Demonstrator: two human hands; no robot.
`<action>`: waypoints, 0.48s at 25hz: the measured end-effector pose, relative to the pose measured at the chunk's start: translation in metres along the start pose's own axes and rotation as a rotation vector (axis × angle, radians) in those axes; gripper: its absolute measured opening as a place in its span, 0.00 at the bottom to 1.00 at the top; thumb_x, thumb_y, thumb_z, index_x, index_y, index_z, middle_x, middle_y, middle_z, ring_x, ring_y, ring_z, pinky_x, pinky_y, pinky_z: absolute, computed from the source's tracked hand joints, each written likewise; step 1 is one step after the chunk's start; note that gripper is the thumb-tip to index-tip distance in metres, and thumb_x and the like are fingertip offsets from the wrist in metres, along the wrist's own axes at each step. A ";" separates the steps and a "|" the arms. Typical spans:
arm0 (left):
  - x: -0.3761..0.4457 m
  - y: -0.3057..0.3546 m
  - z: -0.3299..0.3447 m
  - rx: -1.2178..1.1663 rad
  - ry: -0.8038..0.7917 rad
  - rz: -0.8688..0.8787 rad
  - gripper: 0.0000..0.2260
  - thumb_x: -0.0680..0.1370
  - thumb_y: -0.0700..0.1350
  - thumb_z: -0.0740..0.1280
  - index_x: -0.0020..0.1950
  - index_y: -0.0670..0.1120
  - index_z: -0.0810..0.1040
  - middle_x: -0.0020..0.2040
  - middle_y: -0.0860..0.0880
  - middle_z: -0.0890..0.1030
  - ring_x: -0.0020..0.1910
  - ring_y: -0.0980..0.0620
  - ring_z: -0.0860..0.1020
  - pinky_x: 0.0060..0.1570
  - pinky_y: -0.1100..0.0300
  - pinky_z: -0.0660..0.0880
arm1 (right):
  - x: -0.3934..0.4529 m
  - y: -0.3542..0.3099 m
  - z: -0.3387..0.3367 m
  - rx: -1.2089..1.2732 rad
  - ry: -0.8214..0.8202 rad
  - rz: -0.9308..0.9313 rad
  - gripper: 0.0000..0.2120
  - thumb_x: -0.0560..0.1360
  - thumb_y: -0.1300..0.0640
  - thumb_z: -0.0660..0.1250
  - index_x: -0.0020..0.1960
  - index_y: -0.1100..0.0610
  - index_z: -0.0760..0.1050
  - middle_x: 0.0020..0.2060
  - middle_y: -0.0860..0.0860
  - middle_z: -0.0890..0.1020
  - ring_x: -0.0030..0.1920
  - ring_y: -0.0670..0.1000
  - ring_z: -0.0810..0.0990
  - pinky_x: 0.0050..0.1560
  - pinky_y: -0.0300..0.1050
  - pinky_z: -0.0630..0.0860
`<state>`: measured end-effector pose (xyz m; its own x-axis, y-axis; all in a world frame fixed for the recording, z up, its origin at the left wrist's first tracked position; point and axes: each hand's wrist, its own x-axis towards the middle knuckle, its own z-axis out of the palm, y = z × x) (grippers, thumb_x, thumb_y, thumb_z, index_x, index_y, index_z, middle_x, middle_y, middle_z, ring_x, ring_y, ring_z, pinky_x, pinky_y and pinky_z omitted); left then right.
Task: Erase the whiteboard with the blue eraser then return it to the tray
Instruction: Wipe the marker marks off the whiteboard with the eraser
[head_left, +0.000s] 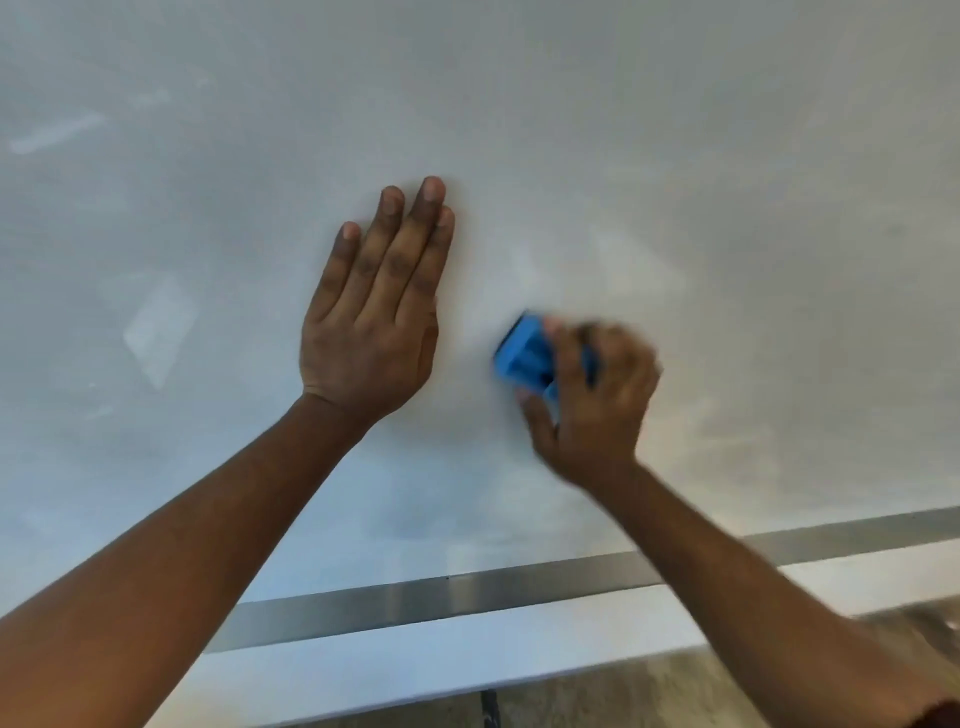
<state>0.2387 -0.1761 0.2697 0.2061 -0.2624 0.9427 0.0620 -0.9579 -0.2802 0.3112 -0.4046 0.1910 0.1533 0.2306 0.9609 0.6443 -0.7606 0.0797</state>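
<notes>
1. the board (571, 130) is showing a smooth, pale, smudged face with a flat metal strip (467, 592) below.
2. the right hand (592, 400) is gripping the blocky blue eraser (524, 358) against the board, blurred.
3. the left hand (374, 322) is lying flat on the board, fingers straight and together.

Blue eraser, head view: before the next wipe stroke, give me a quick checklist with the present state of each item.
1. Right hand grips the blue eraser: ok, fingers and thumb curled round it.
2. Eraser against the whiteboard: cannot tell, that hand is motion-blurred.
3. Left hand out of the eraser's path: not ok for a leftward stroke; it lies flat on the board just left of the eraser.
4. Marks left to wipe: cannot tell; only faint smudges and glare show.
5. Tray free for the return: ok in the visible stretch below the board; part is hidden by the arms.
</notes>
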 end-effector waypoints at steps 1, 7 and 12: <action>-0.001 0.000 0.000 0.012 -0.001 0.004 0.30 0.83 0.40 0.61 0.86 0.41 0.60 0.87 0.46 0.54 0.87 0.47 0.52 0.85 0.48 0.53 | -0.042 -0.010 0.003 0.028 -0.098 -0.038 0.29 0.79 0.45 0.65 0.77 0.49 0.66 0.65 0.56 0.70 0.61 0.64 0.72 0.62 0.61 0.69; -0.006 -0.003 0.000 0.033 -0.007 0.047 0.30 0.84 0.43 0.61 0.85 0.40 0.60 0.88 0.45 0.53 0.87 0.44 0.55 0.85 0.47 0.53 | -0.109 0.010 -0.009 0.051 -0.284 -0.145 0.26 0.75 0.50 0.70 0.72 0.52 0.70 0.62 0.55 0.71 0.59 0.60 0.72 0.55 0.62 0.78; -0.008 0.000 0.005 0.091 -0.036 0.131 0.34 0.80 0.37 0.65 0.85 0.38 0.58 0.88 0.42 0.54 0.87 0.42 0.56 0.86 0.47 0.53 | 0.066 0.110 -0.035 -0.047 0.282 0.265 0.29 0.82 0.47 0.62 0.80 0.57 0.62 0.62 0.62 0.75 0.61 0.60 0.72 0.64 0.53 0.69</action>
<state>0.2417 -0.1734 0.2610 0.2530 -0.3788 0.8902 0.1200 -0.9008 -0.4174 0.3659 -0.4944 0.2722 0.0940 -0.1484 0.9844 0.5739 -0.7999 -0.1754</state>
